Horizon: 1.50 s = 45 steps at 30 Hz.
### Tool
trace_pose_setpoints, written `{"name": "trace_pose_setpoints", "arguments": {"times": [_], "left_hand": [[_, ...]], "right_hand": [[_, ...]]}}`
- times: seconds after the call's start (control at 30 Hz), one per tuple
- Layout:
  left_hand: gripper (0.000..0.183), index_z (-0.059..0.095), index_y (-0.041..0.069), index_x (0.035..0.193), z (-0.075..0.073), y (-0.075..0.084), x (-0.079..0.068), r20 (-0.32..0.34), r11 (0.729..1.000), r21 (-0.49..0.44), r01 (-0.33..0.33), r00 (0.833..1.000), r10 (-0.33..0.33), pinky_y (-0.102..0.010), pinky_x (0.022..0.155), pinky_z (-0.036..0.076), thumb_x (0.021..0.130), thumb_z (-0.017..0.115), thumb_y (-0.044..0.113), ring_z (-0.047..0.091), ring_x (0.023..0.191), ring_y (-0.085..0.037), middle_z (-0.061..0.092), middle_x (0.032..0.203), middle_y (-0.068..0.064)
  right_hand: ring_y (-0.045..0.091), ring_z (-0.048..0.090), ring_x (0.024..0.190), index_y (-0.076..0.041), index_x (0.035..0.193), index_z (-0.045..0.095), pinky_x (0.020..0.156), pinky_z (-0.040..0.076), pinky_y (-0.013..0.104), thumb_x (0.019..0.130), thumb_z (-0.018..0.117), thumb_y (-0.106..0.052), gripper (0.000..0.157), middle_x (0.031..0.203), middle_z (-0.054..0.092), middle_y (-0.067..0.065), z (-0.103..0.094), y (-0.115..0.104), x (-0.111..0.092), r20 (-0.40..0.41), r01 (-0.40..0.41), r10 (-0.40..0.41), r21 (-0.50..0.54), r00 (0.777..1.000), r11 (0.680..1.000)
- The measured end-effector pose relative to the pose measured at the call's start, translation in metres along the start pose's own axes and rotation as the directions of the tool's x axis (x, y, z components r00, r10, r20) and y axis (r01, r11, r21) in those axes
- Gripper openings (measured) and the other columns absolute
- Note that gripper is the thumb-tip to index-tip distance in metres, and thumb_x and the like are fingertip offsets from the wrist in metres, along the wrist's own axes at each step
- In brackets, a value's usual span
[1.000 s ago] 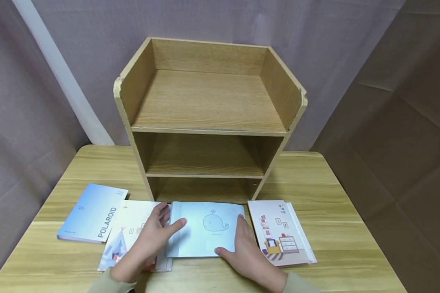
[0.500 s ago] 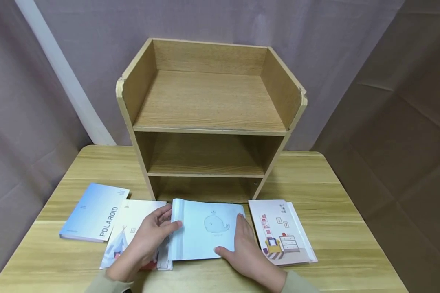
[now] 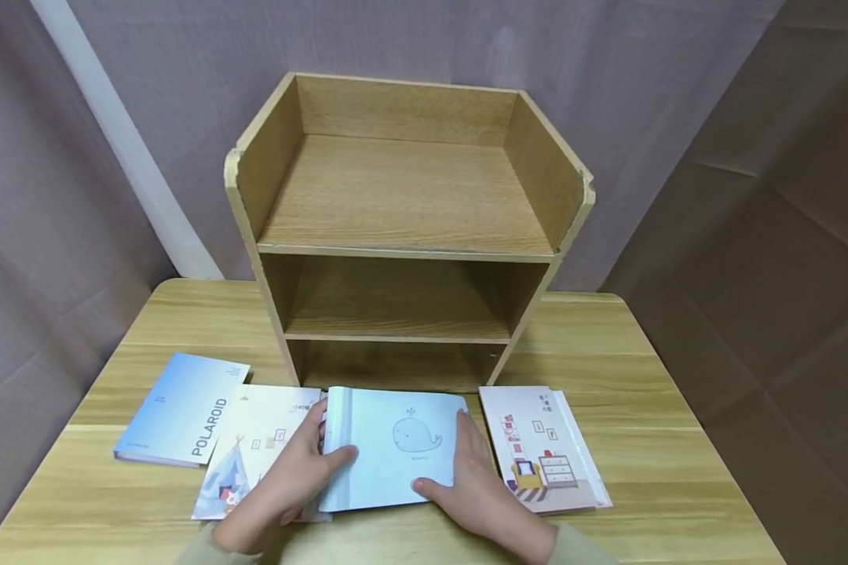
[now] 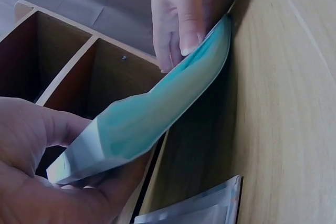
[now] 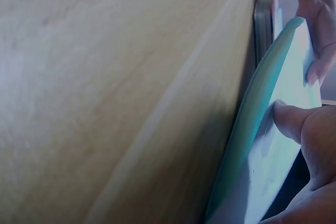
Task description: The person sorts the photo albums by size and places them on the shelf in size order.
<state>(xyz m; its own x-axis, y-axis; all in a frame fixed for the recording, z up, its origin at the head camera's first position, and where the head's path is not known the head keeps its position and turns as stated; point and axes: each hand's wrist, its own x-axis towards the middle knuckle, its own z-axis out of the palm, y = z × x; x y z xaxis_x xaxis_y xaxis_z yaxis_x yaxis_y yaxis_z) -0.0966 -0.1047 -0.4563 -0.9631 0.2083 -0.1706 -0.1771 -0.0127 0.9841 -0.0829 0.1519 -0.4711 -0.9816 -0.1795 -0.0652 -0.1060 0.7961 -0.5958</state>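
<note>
A light-blue photo album [image 3: 381, 471] with a whale drawing lies between my hands in front of the shelf. At its spine end, my left hand [image 3: 299, 469] grips it, thumb on the cover and fingers underneath. My right hand [image 3: 479, 486] holds the other end, with its thumb on the cover and its fingers along the right edge. The left wrist view shows the album's teal-tinted page edges [image 4: 157, 116] bending, the spine end raised and the far end down at the table. In the right wrist view the right thumb [image 5: 291, 121] presses the cover.
The wooden shelf unit [image 3: 410, 255] stands behind the album on the wooden table [image 3: 671, 471]. Left are a blue POLAROID album [image 3: 177, 412] and a tent-picture book [image 3: 243, 447], partly under my left arm. To the right lies a book with a furniture drawing [image 3: 523, 424].
The album's spine end has shifted slightly toward me, its left side tilting. My left hand has moved with it and its thumb is lower on the cover. My right hand stays nearly in place.
</note>
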Motion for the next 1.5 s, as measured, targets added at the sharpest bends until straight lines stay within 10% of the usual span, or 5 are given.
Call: {"name": "trace_pose_setpoints", "arguments": {"times": [0.73, 0.9, 1.13, 1.5], "left_hand": [[0.06, 0.035, 0.025, 0.144, -0.023, 0.019, -0.015, -0.013, 0.978, -0.208, -0.027, 1.0, 0.025, -0.054, 0.074, 0.056, 0.094, 0.058, 0.002, 0.064, 0.099, -0.035, 0.053, 0.133, -0.018], [0.061, 0.035, 0.024, 0.145, -0.025, 0.019, -0.015, -0.027, 0.969, -0.241, -0.055, 0.998, 0.05, -0.054, 0.077, 0.055, 0.094, 0.056, 0.0, 0.064, 0.101, -0.035, 0.053, 0.134, -0.016], [0.062, 0.032, 0.022, 0.146, -0.025, 0.018, -0.015, -0.028, 0.963, -0.255, -0.087, 0.996, 0.082, -0.054, 0.077, 0.055, 0.094, 0.057, 0.002, 0.064, 0.1, -0.035, 0.056, 0.132, -0.013], [0.06, 0.029, 0.019, 0.148, -0.026, 0.02, -0.014, -0.028, 0.952, -0.257, -0.168, 0.986, 0.166, -0.052, 0.081, 0.054, 0.096, 0.056, 0.007, 0.064, 0.103, -0.033, 0.056, 0.131, -0.011]], "right_hand": [[0.039, 0.019, 0.14, -0.004, 0.153, -0.01, 0.114, 0.019, 0.051, 0.084, 0.067, -0.057, 0.115, 0.157, 0.002, 0.026, -0.015, -0.005, 0.0, -0.034, -0.073, 0.083, 0.235, 0.996, 0.969], [0.039, 0.034, 0.134, -0.007, 0.154, -0.005, 0.11, 0.03, 0.051, 0.086, 0.067, -0.052, 0.109, 0.153, 0.021, 0.028, -0.018, -0.005, 0.001, -0.047, -0.052, 0.069, 0.299, 0.996, 0.953], [0.026, 0.063, 0.1, 0.0, 0.149, 0.014, 0.072, 0.058, 0.029, 0.092, 0.066, -0.035, 0.085, 0.123, 0.052, 0.022, -0.018, 0.0, 0.003, 0.016, -0.073, 0.077, 0.544, 0.997, 0.836], [0.026, 0.068, 0.096, -0.003, 0.132, 0.036, 0.074, 0.058, 0.035, 0.096, 0.062, -0.022, 0.048, 0.123, 0.059, 0.021, -0.021, 0.0, 0.004, -0.008, -0.01, 0.023, 0.729, 1.0, 0.685]]}}
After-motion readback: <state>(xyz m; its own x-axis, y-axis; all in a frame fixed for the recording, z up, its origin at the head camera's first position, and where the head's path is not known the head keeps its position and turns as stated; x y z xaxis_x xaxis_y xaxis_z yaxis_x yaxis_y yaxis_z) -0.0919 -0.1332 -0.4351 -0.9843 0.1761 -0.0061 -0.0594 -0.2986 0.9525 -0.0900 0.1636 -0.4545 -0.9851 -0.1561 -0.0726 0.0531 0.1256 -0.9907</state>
